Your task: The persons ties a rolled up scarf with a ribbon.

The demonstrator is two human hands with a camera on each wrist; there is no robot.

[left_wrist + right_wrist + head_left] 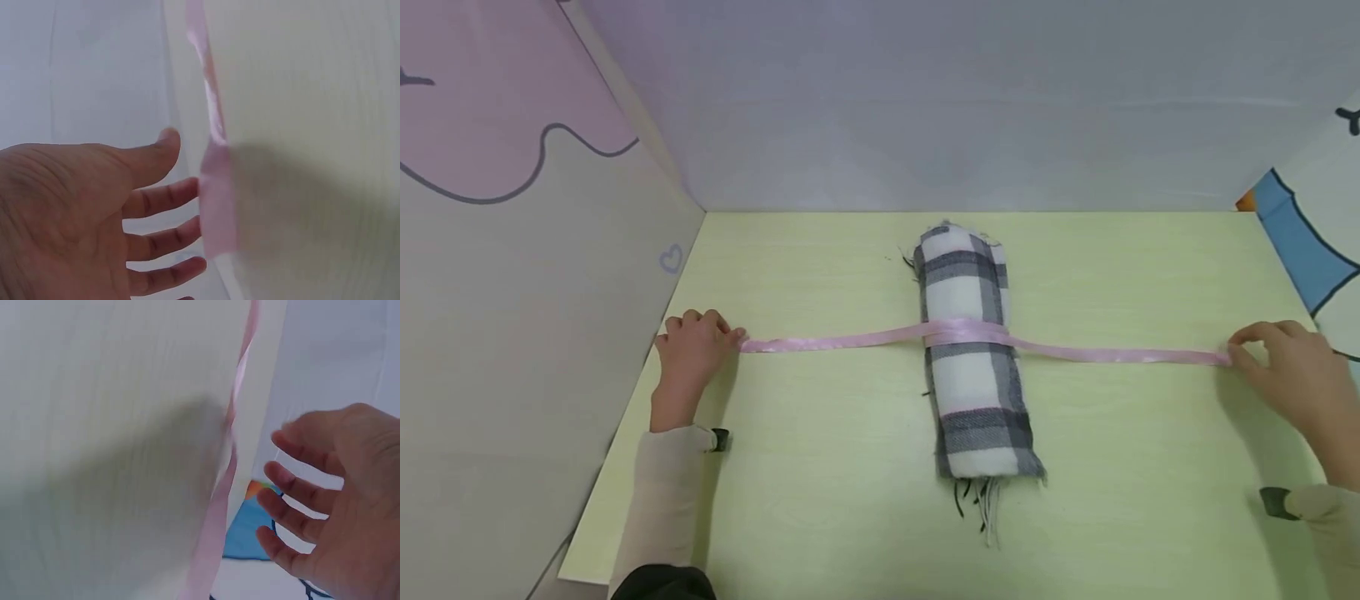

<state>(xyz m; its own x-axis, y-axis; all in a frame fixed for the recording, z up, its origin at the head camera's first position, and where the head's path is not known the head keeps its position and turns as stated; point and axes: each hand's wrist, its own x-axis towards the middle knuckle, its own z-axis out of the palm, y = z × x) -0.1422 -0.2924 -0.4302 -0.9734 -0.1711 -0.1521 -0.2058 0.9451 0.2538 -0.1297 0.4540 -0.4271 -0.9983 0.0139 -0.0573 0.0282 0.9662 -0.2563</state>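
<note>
The left hand [692, 346] rests at the left edge of the worktop [850, 500], beside the side wall [512, 333]. Its fingers look loose and spread in the wrist view, next to one end of the pink ribbon [850, 340]; I cannot tell if they pinch it. The right hand [1292, 371], near the right edge, has relaxed fingers at the other end. The ribbon crosses the rolled scarf [973, 367] in the middle, with free worktop on both sides.
</note>
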